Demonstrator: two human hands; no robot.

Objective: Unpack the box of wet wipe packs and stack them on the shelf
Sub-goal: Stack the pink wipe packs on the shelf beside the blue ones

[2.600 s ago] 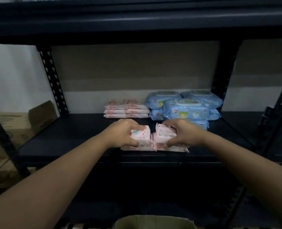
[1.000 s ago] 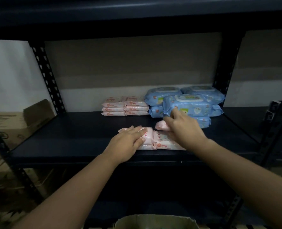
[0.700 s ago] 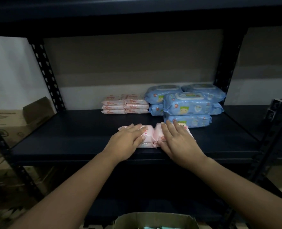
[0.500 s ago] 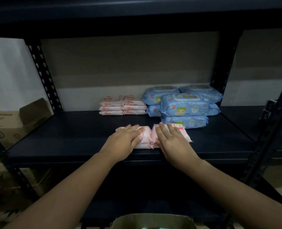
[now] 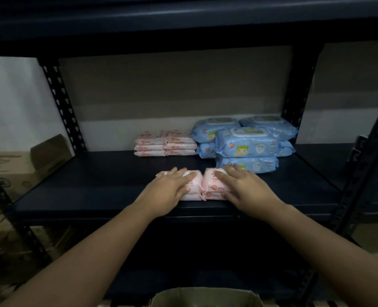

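Fingers (image 5: 184,177) flat, both hands pressing front pink packs (image 5: 192,185) | rear pink stacks (image 5: 164,142): 2 | blue packs (image 5: 247,144): 6

Dim room, pale wall (image 5: 17,103), cardboard boxes (image 5: 13,169) left.

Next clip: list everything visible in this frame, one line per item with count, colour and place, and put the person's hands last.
front pink wipe packs: two low stacks side by side, pink, front edge of shelf, under the hands; exact count hidden.
rear pink wipe packs: two stacks of three, pink, back of shelf, centre.
blue wipe packs: about six visible, blue, back right of shelf, stacked two high.
shelf: one, dark, metal rack with perforated posts.
open box: one, brown cardboard, bottom edge of view, contents unclear.
cardboard boxes: brown, left, beyond the rack.
left hand: flat on left front stack.
right hand: flat on right front stack.
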